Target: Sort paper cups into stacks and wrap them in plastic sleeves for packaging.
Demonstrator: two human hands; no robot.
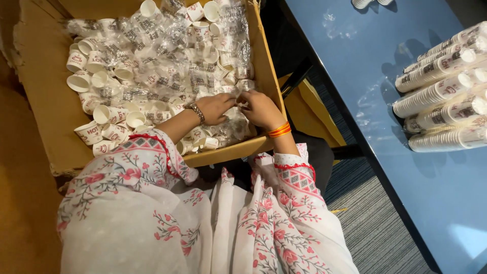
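Note:
A large cardboard box (45,101) lies open in front of me, filled with small white paper cups (109,114), loose and in clear plastic wraps (167,56). My left hand (215,107) and my right hand (261,109) meet over the near right corner of the box. Both pinch a clear plastic wrapper (238,104) between them; its contents are hidden by my fingers. A metal bracelet circles my left wrist and orange bangles my right.
To the right stands a blue table (406,167) with long stacked rows of paper cups (441,91) lying on it. More cups (362,3) sit at its far edge. Grey carpet (370,223) lies below, a dark chair part beside the box.

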